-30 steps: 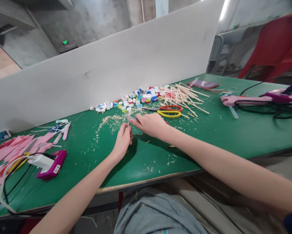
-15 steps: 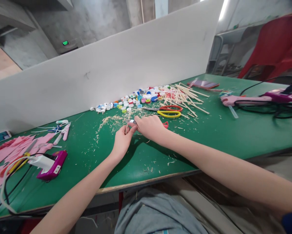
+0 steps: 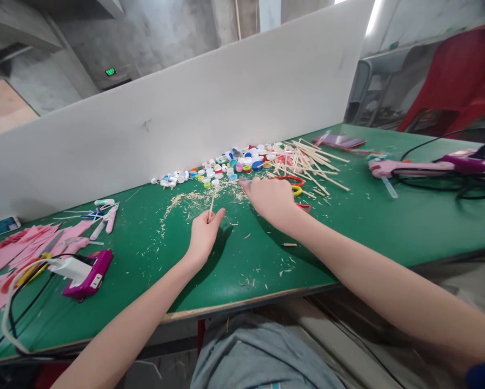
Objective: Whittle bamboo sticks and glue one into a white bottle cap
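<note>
Within the left hand [image 3: 202,233], a thin stick [image 3: 211,207] was pinched; the right hand [image 3: 272,199] clasped a mostly hidden red-handled tool [image 3: 305,207]; shavings [image 3: 185,201] lay beyond the left hand.

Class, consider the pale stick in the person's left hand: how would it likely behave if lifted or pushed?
The pale stick probably feels stiff, since it juts straight from the left hand without sagging. It looks thin, so it is likely light and might snap if bent hard. Pushed across the smooth-looking green table, it would probably slide easily.
</note>
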{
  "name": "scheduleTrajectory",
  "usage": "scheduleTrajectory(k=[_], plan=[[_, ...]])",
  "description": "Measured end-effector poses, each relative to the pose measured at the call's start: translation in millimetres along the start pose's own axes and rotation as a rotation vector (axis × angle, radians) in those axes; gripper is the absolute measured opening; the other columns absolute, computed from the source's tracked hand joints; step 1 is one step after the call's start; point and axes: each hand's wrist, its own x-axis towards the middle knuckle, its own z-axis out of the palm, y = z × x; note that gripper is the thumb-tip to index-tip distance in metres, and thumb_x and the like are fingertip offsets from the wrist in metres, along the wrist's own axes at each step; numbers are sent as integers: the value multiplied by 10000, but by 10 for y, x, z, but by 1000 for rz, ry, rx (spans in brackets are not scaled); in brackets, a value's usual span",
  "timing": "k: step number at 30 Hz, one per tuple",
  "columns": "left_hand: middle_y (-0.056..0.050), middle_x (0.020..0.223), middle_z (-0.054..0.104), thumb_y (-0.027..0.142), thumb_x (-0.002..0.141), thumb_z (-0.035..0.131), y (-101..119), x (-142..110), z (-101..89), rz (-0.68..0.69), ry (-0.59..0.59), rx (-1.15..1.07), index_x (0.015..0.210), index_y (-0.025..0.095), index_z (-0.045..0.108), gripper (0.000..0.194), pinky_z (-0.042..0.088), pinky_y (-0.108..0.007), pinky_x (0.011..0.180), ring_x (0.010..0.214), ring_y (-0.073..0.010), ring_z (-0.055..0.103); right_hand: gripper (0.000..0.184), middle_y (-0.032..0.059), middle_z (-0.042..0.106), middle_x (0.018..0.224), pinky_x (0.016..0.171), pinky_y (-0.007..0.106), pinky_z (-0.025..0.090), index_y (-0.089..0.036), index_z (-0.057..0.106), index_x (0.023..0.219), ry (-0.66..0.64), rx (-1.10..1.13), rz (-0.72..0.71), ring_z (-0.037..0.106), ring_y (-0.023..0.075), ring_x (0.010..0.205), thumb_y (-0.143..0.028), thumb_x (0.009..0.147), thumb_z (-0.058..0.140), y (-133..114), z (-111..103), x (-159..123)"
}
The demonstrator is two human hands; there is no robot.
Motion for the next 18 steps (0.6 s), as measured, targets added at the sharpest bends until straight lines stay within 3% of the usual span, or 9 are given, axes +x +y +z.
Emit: scheduleTrajectory(k=[3,7,13,18], plan=[[79,523,232,543,837,560,22,-2,5,-11,-26,-39,655,196,293,474,164,-189,396,419,-44,202,502,38,529,781,738,282,464,-92,579,1012,24,2,-12,537,122,729,-520,1062,322,64,4,32],[74,553,256,550,892,460,93,-28,30,-22,-69,-117,717,210,330,404,191,-191,357,395,-56,250,518,63,551,781,685,271,397,-105,570,1063,77,21,-146,549,157,734,-543,1059,293,-16,43,8],[69,558,286,505,919,441,120,-36,54,-8,-113,-177,748,214,370,345,189,-184,332,389,-59,253,496,54,589,805,625,245,269,-150,556,1068,92,51,-346,564,187,741,-559,1059,276,-98,66,-32],[68,554,287,490,916,453,121,-33,42,-8,-127,-214,766,206,406,325,187,-174,347,404,-57,249,497,48,591,808,591,238,240,-154,554,1082,55,42,-440,571,194,745,-565,1059,275,-104,79,-45]])
